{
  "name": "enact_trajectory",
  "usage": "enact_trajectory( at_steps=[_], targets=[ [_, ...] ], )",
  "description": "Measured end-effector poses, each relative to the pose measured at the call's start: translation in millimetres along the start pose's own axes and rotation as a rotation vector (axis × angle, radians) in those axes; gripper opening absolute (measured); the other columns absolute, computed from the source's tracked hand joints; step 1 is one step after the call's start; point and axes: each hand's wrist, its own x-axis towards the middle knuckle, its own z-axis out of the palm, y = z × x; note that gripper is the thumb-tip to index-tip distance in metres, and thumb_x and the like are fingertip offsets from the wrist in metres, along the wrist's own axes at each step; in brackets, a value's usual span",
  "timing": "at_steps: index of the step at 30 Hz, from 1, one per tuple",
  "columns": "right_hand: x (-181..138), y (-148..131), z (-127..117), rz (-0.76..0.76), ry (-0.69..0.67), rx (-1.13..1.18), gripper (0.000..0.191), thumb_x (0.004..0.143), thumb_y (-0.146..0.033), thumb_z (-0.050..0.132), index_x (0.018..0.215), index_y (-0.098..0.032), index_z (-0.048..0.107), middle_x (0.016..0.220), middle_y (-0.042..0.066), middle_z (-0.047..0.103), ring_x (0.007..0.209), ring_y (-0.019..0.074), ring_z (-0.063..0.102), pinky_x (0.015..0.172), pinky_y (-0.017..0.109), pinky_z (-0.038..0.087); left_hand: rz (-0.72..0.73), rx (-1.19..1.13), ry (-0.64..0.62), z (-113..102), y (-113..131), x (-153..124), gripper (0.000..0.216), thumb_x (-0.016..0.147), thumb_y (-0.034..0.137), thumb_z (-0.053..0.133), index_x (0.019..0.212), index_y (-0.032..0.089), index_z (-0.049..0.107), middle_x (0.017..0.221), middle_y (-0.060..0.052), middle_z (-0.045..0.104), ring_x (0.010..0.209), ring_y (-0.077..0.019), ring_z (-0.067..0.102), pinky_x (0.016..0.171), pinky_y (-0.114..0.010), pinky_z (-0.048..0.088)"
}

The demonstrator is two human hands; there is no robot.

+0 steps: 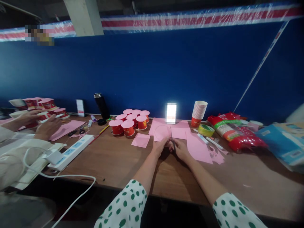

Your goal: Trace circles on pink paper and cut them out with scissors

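My left hand (160,146) is closed on the lower edge of a piece of pink paper (162,132) that has a circle drawn on it. In my right hand (178,148) are scissors (171,134), their blades pointing up along the paper's right side. Whether the blades are parted is too small to tell. A square of pink paper (140,140) with a faint curved line lies left of my hands. Behind it stand several red paper cups (128,129) topped with pink discs. More pink sheets (198,147) lie to the right and behind.
A lit phone (171,113) leans on the blue partition. Stacked paper cups (199,110), yellow-green tape (205,130), pens, a red plastic bag (247,134) and a blue box (280,142) stand rightward. Leftward are a black bottle (101,106), a power strip (73,152) and another person's hands (47,126).
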Motion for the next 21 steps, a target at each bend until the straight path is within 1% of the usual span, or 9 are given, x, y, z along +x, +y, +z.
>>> enact_trajectory(
  at_steps=[8,13,18,21],
  targets=[
    [-0.3,-0.9,2.1,0.009,0.0,0.012,0.038,0.082,-0.043,0.051,0.107,-0.015,0.061,0.062,0.0,0.059,0.053,0.0135,0.054,0.05,0.025,0.045,0.025,-0.002,-0.005,0.4,5.7,-3.7,0.025,0.06,0.036,0.078,0.074,0.017,0.07,0.075,-0.007,0.071,0.072,-0.0203,0.066,0.064,-0.029,0.051],
    [0.0,-2.6,1.2,0.003,-0.005,0.001,0.037,0.082,-0.042,0.052,0.105,-0.015,0.062,0.061,0.0,0.059,0.053,0.0136,0.054,0.051,0.025,0.046,0.004,-0.012,-0.012,1.1,3.2,0.3,0.025,0.06,0.036,0.077,0.072,0.017,0.069,0.069,-0.006,0.069,0.068,-0.0197,0.065,0.063,-0.029,0.051],
    [-0.4,-2.2,0.9,0.002,-0.009,-0.005,0.038,0.083,-0.042,0.051,0.107,-0.015,0.061,0.061,0.0,0.059,0.053,0.0134,0.055,0.052,0.025,0.046,-0.003,-0.011,-0.021,-0.3,-0.7,2.5,0.027,0.06,0.038,0.077,0.071,0.015,0.069,0.069,-0.007,0.069,0.063,-0.0182,0.064,0.06,-0.029,0.051],
    [-0.3,-0.8,0.9,0.0,-0.01,-0.011,0.039,0.083,-0.042,0.051,0.108,-0.014,0.061,0.061,0.0,0.059,0.053,0.0135,0.055,0.052,0.025,0.046,0.002,-0.005,-0.013,-1.1,-1.3,1.5,0.028,0.059,0.039,0.077,0.07,0.015,0.069,0.07,-0.007,0.07,0.063,-0.0183,0.064,0.061,-0.028,0.05]
  ],
)
